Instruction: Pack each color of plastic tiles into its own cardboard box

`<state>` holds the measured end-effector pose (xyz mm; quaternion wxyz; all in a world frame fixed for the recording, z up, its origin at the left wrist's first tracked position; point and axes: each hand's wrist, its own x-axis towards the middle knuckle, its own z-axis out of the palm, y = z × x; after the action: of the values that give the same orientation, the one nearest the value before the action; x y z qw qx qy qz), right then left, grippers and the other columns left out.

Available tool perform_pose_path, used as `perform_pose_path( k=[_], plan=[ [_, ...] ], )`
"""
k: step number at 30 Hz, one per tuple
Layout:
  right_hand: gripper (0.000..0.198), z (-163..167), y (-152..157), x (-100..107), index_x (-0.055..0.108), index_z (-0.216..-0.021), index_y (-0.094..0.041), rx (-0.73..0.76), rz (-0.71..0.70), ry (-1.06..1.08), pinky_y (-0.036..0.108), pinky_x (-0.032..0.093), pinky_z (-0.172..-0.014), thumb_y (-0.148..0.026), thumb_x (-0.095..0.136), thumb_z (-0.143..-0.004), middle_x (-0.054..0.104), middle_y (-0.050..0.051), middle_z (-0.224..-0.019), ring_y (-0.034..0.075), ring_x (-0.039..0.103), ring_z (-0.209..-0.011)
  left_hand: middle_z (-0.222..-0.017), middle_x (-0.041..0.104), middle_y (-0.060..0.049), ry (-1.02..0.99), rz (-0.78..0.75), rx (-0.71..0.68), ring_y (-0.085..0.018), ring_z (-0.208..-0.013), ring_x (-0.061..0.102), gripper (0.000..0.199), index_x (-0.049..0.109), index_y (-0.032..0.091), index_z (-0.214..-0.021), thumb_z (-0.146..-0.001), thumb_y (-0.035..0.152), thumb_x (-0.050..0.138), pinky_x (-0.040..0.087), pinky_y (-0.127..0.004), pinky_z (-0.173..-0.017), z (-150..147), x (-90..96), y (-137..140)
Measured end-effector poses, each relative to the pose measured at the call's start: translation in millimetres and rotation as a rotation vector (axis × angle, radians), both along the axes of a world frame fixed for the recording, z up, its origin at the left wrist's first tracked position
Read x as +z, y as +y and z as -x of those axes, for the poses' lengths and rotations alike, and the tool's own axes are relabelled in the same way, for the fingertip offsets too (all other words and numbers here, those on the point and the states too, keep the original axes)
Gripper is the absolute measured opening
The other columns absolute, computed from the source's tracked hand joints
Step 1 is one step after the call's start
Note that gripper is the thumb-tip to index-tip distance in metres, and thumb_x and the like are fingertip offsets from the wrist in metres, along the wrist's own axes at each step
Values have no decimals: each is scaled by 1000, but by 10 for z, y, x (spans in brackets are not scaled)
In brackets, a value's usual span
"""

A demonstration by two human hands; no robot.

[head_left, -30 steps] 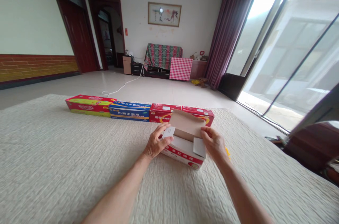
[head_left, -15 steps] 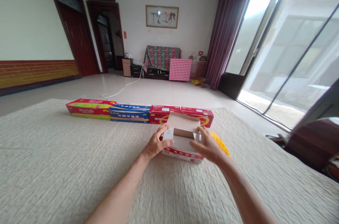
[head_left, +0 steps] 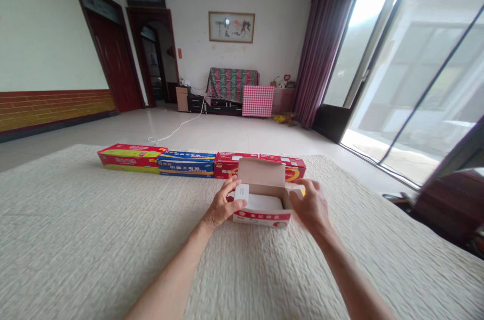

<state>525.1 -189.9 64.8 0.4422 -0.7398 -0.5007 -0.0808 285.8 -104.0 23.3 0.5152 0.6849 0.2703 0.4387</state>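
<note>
A small red-and-white cardboard box (head_left: 260, 218) stands on the pale quilted cover before me, its lid (head_left: 261, 173) raised at the back. The inside is visible, with a white inner surface low in it. My left hand (head_left: 223, 205) grips the box's left end, thumb against the white left flap (head_left: 242, 193). At the other end, my right hand (head_left: 312, 206) has thumb and fingers closed around the right flap (head_left: 297, 192), which leans outward. A bit of something yellow shows behind the right fingers; the rest is hidden.
Behind the open box runs a row: a red-and-green box (head_left: 130, 158), a blue box (head_left: 187, 165) and two red boxes (head_left: 227, 165). The quilted cover (head_left: 94, 239) lies under everything. A white cable (head_left: 177, 131) trails over the tiled floor beyond.
My right hand has moved outward to the right, opening the right flap. More of the box's inside shows, and the lid stands more upright. My left hand stays on the left end.
</note>
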Motion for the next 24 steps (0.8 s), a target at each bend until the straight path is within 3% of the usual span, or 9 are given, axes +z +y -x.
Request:
perform_pose_path(
  k=[4,8,13,18,24],
  plan=[
    [22,108,-103,115,69,-82,-20,-30,208,-360,46,39,-83,-30,49,-82,64,11,-103,31,53,-101,-154,21,-12,41,1,-34,-31,-133,37,71,50,18,-132,-67,34,74,43,-38,-101,12,16,20],
    [23,159,-114,146,69,-87,-20,52,357,-344,42,41,-76,-35,52,-83,65,12,-92,28,57,-87,-152,25,-14,107,-15,-73,-31,-134,36,77,46,15,-136,-66,30,73,40,-40,-105,27,83,18],
    [37,79,-25,5,64,-111,-17,214,259,-176,33,45,-74,-13,45,-79,61,11,-96,20,60,-81,-146,37,-15,222,-167,31,-31,-135,35,66,50,15,-132,-69,26,67,42,-42,-103,24,126,6],
    [39,81,62,-135,64,-109,-15,271,176,-39,32,49,-70,-11,44,-76,58,10,-91,17,60,-73,-141,44,-13,184,-448,298,-29,-128,45,47,56,18,-124,-77,24,57,55,-37,-83,35,75,-9],
    [31,136,59,-214,64,-105,-15,355,33,75,32,51,-64,-22,45,-81,58,8,-90,16,59,-66,-132,54,-14,99,-796,550,-24,-125,49,42,53,15,-124,-83,13,42,43,-43,-103,128,61,5]
  ],
)
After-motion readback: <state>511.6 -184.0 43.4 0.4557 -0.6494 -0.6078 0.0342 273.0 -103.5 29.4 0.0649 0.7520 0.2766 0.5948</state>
